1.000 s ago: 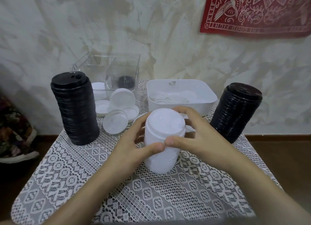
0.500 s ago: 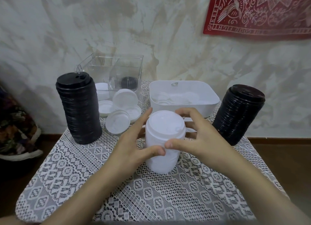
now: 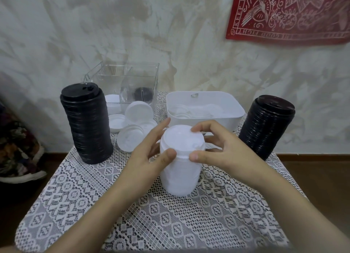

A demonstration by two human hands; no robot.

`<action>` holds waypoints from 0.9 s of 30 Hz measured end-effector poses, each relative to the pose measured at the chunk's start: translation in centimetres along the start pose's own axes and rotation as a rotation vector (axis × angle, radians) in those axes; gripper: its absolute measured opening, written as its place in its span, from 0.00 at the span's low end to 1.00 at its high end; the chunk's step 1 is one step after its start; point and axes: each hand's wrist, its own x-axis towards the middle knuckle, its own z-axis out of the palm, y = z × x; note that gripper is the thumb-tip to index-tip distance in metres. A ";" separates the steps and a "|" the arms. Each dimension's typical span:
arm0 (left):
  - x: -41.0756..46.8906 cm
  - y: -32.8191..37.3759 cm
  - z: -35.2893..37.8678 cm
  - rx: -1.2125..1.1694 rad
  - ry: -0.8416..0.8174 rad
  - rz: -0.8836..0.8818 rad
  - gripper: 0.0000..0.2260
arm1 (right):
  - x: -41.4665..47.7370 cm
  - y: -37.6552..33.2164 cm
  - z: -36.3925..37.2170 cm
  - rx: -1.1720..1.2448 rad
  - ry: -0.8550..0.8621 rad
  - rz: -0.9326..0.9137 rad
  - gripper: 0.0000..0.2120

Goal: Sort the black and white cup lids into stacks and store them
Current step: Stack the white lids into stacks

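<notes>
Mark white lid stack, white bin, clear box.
white lid stack (image 3: 180, 179), head view, lower side wall.
white bin (image 3: 217, 99), head view, inner back wall.
clear box (image 3: 140, 78), head view, front pane.

Bare left grip; bare right grip (forearms bare too).

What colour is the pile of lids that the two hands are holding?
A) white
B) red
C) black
A: the left hand and the right hand both grip the white stack, while the black stack on the left and the black stack on the right stand apart from the hands.
</notes>
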 end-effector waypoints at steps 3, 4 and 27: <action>0.1 -0.2 0.1 0.002 -0.016 -0.029 0.29 | 0.2 -0.3 -0.3 0.018 -0.004 -0.017 0.18; 0.1 -0.2 0.2 0.005 -0.020 -0.034 0.28 | 0.4 -0.3 -0.4 0.039 0.008 -0.028 0.15; 0.1 0.0 0.1 0.038 -0.030 -0.097 0.35 | 18.3 2.5 -6.5 -1.151 -0.005 0.683 0.09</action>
